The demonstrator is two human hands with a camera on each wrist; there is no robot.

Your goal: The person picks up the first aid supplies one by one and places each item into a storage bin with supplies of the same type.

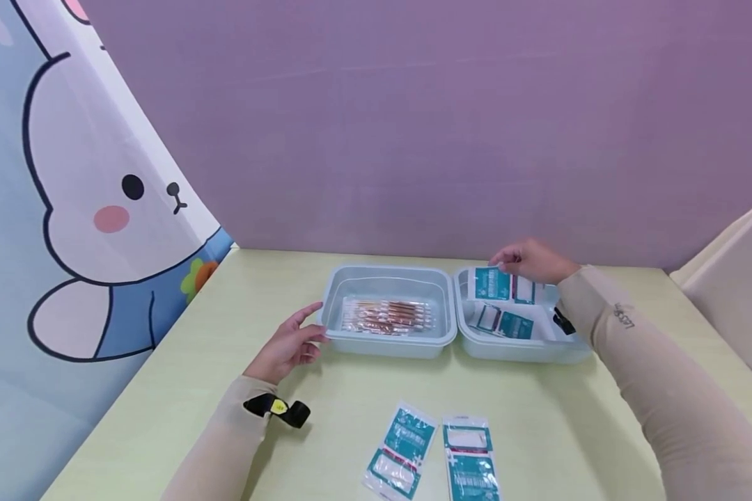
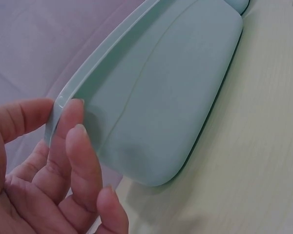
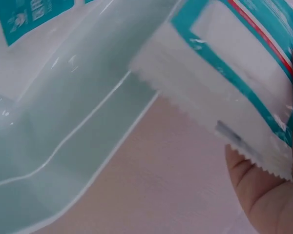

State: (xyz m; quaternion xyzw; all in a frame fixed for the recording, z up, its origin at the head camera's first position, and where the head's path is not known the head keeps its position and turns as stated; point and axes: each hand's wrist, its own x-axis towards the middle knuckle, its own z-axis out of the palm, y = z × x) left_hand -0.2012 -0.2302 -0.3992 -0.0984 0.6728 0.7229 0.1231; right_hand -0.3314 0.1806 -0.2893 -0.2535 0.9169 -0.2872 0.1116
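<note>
My right hand [image 1: 533, 259] is over the back of the right-hand light blue plastic basin [image 1: 507, 351], pinching a teal-and-white sealed packet [image 1: 492, 284]. The right wrist view shows this packet's serrated clear end [image 3: 205, 117] close up, by the basin's wall. Another such packet [image 1: 504, 322] lies inside that basin. To the left, my left hand [image 1: 288, 344] grips the rim at the left end of a second light blue plastic basin [image 1: 388, 348]. In the left wrist view, its fingers [image 2: 63, 146] lie on both sides of the rim. Clear-wrapped brown-and-white cotton swabs [image 1: 388, 316] lie in this basin.
Two more teal-and-white packets lie on the pale yellow table [image 1: 313, 445] near its front: a tilted left packet [image 1: 401, 452] and a right packet [image 1: 472, 459]. A purple backdrop [image 1: 413, 139] stands behind, and a cartoon-printed cloth [image 1: 100, 209] hangs at left.
</note>
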